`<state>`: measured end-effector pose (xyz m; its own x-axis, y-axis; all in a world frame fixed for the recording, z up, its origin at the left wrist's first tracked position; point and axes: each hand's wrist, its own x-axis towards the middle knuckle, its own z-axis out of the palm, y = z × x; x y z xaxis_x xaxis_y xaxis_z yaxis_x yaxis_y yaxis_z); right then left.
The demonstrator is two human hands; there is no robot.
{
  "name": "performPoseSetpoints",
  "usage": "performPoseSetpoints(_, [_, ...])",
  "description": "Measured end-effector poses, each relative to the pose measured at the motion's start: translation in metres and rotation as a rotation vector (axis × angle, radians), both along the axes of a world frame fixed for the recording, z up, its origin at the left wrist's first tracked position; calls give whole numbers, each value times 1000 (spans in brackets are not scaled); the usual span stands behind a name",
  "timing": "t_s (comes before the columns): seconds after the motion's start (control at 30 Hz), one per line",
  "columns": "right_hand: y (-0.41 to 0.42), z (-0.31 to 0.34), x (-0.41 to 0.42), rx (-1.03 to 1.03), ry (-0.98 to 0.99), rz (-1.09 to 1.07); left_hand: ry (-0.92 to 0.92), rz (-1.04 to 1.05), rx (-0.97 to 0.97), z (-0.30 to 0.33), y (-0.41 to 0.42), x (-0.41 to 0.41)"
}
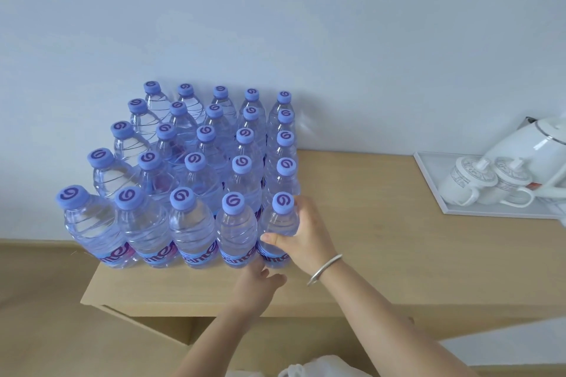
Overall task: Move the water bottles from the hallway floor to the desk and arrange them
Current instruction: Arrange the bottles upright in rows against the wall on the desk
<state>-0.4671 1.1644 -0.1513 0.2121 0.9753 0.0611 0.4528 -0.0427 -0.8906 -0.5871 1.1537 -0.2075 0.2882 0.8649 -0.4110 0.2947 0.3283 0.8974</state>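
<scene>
Gripping the corner bottle [280,225] on the desk [382,223] with our right hand [303,239], left hand [260,280] seemingly relaxed below; a hard shove could topple the packed rows [196,168].

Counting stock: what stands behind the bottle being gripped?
Behind the gripped bottle in the right hand, four more bottles run to the wall; their lower bodies are hidden.

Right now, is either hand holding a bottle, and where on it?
The right hand grips the front-right bottle around its upper body, below the cap. The left hand touches its base without clearly gripping.
</scene>
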Motion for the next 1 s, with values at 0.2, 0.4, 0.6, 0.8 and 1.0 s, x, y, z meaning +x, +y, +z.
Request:
performPoseSetpoints(0.2, [-1, 1, -1, 26, -28, 1, -47, -4, -16, 9, 0, -3])
performPoseSetpoints(0.4, [-4, 0, -2, 74, -58, -31, -97, 42, -69, 12, 4, -4])
performPoseSetpoints(0.6, [-3, -2, 0, 62, -93, 14, -56, 89, -63, 9, 6, -3])
performPoseSetpoints(0.8, [-5, 0, -1, 29, -197, 18, -66, 89, -75, 15, 4, -7])
performPoseSetpoints(1.0, [-16, 10, -3, -59, -356, -24, -107, 80, -76, 22, 0, -18])
